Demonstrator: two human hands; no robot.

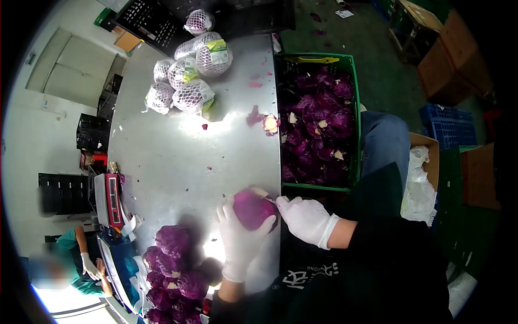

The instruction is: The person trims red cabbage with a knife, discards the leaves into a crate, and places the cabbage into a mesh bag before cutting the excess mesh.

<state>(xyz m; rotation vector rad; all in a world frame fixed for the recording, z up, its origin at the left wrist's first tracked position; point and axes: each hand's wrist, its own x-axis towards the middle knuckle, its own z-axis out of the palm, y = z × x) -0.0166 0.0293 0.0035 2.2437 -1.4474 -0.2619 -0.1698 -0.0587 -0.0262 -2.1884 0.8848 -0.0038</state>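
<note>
A purple cabbage (251, 209) rests at the near edge of the metal table (156, 178). My left hand (240, 237), in a white glove, is wrapped round its lower side. My right hand (306, 218), also gloved, is closed at the cabbage's right side, on a small tool whose tip meets the cabbage near its pale stem; most of the tool is hidden. Below and to the left lies a pile of purple cabbages (172, 241). A cut pale stem piece (270, 125) sits at the table edge.
Net-wrapped cabbages (214, 58) lie at the table's top. A green crate (356, 135) holds purple leaves beside the table. A red scale (110, 200) stands on the left. At lower left is a co-worker (81, 259). A cardboard box (431, 146) stands at right.
</note>
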